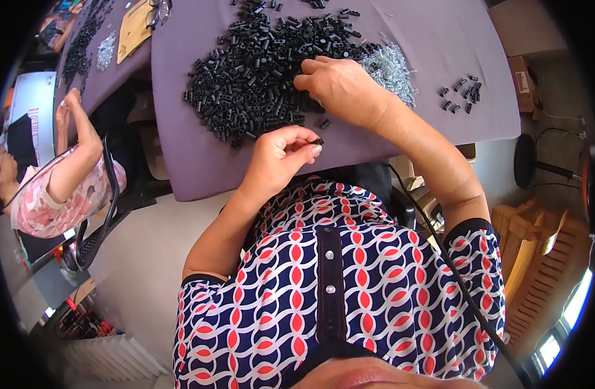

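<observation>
A wide heap of small black cylindrical plastic pieces (245, 84) covers the middle of the cloth-topped table. My left hand (281, 154) is at the table's near side, thumb and fingers pinching one small black plastic piece (317, 141). My right hand (339, 91) reaches over the right part of the heap, its fingers bent down among the pieces; the fingertips are hidden, so what they grip does not show. Right beside that hand spreads a pile of small clear, shiny pieces (391, 71). One loose black piece (325, 123) lies between my two hands.
Several black pieces (463, 94) lie apart at the table's right. To the left, a co-worker (70, 175) sits at another table with a black pile (83, 52), a yellow envelope (134, 29) and glasses. Cardboard boxes (523, 84) stand at right; a black cable (453, 266) crosses my front.
</observation>
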Available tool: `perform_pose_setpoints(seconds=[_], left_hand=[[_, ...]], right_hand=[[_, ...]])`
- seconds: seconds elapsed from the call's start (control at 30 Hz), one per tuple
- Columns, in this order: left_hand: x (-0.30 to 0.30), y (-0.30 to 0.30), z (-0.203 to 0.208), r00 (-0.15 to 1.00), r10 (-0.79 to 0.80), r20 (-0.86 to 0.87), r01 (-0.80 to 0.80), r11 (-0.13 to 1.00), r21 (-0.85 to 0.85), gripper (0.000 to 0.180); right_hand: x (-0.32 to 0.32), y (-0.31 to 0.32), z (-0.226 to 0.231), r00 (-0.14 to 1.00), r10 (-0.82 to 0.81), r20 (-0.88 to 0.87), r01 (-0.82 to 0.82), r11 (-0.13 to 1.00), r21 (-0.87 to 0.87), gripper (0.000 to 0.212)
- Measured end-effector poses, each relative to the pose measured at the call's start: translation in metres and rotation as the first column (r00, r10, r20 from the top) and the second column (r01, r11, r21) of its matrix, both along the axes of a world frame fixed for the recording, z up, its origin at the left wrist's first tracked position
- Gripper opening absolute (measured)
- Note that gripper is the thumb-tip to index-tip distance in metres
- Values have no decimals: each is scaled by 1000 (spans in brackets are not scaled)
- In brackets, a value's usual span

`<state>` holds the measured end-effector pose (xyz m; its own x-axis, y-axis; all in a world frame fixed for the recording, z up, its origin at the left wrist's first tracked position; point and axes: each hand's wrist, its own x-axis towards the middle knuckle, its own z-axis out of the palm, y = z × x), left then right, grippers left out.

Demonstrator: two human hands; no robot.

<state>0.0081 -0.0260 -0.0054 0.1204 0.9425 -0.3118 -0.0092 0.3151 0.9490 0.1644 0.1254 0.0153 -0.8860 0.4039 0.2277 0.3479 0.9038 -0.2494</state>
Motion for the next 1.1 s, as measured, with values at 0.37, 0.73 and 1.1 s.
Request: perform_pose_setpoints(seconds=[0.37, 0.73, 1.1], left_hand=[[3, 2, 0, 999, 33, 27, -32, 999, -23, 14], [6, 1, 10, 996, 44, 79, -38, 997, -69, 14], [22, 3, 28, 999, -20, 27, 22, 998, -55, 17]], right_hand=[[10, -4, -10, 999, -10, -43, 12, 998, 55, 13], [64, -59, 21, 909, -364, -202, -13, 460, -888, 9], [85, -80, -3, 811, -545, -213, -252, 4, -968, 26]])
